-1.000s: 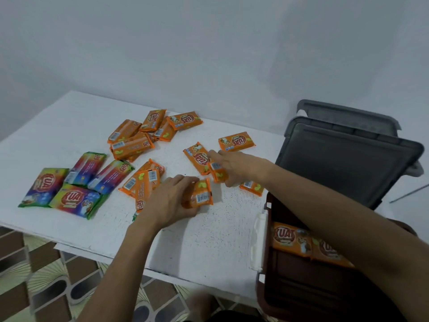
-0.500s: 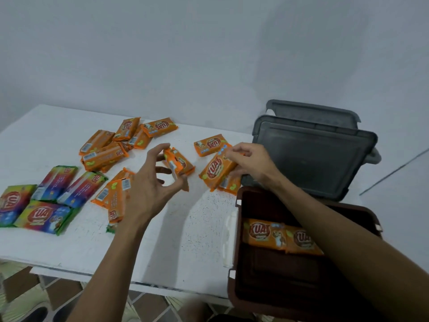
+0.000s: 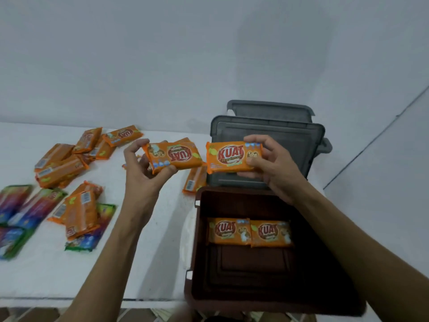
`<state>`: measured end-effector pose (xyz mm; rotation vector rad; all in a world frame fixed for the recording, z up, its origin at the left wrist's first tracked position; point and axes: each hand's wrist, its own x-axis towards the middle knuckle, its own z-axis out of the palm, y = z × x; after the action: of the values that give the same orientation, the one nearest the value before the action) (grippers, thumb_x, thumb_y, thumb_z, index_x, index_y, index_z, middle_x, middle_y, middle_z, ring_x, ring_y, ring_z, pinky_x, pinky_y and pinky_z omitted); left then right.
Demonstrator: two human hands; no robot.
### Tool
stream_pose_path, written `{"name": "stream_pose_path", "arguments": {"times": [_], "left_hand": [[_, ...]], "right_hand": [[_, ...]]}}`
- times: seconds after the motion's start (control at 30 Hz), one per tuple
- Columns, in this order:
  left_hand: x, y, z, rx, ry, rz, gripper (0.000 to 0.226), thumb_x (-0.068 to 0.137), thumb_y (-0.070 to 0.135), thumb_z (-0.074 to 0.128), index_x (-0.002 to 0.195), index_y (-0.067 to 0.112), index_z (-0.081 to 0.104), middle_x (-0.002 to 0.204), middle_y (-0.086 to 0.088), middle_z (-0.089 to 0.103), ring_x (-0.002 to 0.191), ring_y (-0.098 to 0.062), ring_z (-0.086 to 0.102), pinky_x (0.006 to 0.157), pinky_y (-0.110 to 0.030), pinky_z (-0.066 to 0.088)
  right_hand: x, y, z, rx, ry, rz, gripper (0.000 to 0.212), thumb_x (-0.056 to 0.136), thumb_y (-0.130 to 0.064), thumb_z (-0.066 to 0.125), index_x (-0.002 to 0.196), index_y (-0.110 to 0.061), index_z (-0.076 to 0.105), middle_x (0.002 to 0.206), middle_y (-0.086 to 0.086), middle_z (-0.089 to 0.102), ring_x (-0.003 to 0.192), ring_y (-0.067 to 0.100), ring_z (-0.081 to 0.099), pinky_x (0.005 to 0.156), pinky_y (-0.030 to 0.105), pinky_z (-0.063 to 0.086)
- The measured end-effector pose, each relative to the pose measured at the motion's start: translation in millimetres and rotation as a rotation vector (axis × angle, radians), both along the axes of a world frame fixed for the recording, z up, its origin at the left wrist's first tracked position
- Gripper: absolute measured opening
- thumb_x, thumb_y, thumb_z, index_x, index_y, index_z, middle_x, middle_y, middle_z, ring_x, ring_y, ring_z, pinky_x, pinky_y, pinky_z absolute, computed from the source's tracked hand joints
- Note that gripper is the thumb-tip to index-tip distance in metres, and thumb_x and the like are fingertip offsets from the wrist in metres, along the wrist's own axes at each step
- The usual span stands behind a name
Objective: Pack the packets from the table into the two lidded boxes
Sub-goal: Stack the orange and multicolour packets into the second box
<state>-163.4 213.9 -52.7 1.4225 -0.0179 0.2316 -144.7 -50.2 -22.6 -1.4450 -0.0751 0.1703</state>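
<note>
Packets [image 3: 81, 212] lie scattered on the white table [image 3: 144, 252] at left, the left hand [image 3: 141, 175] pinches an inverted orange packet [image 3: 176, 155] between thumb and fingers [image 3: 136, 146] above it, and the right hand [image 3: 274, 170] likewise pinches a second packet [image 3: 232, 156] over the open brown box [image 3: 197, 275] holding two more packets [image 3: 228, 231].

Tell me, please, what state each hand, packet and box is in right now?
Left hand: grips left packet, logo inverted.
Right hand: grips right packet, logo upright.
Box: open, lid raised.
Boxed packets: two, flat, side by side.
Loose packets: scattered on table.
</note>
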Motion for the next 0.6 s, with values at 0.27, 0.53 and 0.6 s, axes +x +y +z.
{"name": "stream_pose_path", "arguments": {"times": [0.27, 0.53, 0.6], "left_hand": [[-3, -39, -16, -0.042, 0.119, -0.109, 0.061, 0.083, -0.010, 0.066, 0.119, 0.032, 0.040, 0.113, -0.014, 0.065, 0.100, -0.025, 0.067, 0.083, -0.035, 0.055], [-2, -44, -22, 0.012, 0.200, -0.164, 0.063, 0.083, -0.004, 0.069, 0.126, 0.027, 0.036, 0.116, -0.005, 0.063, 0.102, -0.020, 0.068, 0.077, -0.028, 0.057], [-2, -45, -20, 0.049, 0.197, -0.179, 0.063, 0.084, -0.003, 0.068, 0.127, 0.026, 0.034, 0.118, -0.005, 0.062, 0.101, -0.020, 0.067, 0.078, -0.027, 0.057]], "right_hand": [[-58, -42, -11, -0.130, 0.115, 0.039, 0.028, 0.089, 0.000, 0.064, 0.110, -0.016, 0.070, 0.121, 0.012, 0.061, 0.108, 0.027, 0.067, 0.079, 0.041, 0.060], [-79, -19, -47, -0.335, 0.265, 0.198, 0.040, 0.090, -0.008, 0.067, 0.128, -0.020, 0.062, 0.117, 0.004, 0.067, 0.104, 0.015, 0.069, 0.083, 0.035, 0.060], [-79, -10, -64, -0.373, 0.268, 0.183, 0.042, 0.091, -0.008, 0.067, 0.129, -0.023, 0.061, 0.119, 0.002, 0.066, 0.105, 0.014, 0.068, 0.085, 0.034, 0.059]]}}
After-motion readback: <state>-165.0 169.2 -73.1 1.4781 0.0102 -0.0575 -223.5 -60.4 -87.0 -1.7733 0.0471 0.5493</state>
